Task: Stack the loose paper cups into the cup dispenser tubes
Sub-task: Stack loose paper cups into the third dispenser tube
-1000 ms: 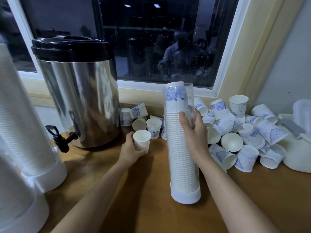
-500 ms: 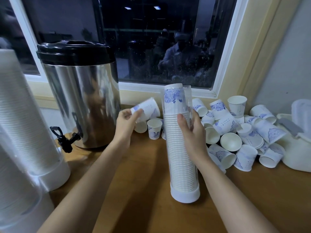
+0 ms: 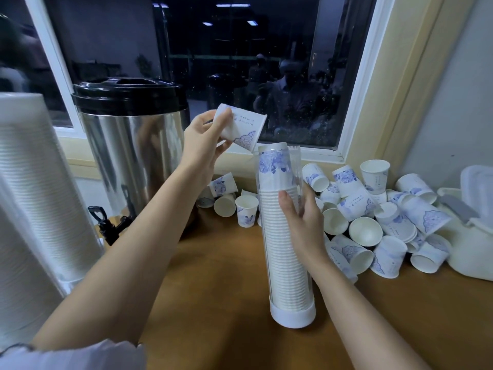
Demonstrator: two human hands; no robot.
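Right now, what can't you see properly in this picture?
Head view:
- Writing on the held cup: too small.
- Cup count in the dispenser tube: rims too fine.
- Lower cups in the pile: buried under others.
- White tub: cut by right edge.

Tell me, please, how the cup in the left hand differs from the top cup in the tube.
The held cup is in the air, gripped by the left hand; the top cup sits inside the tube. The held cup is tilted, mouth toward the tube; the top cup stands upright, base up. Both are white paper with blue print.
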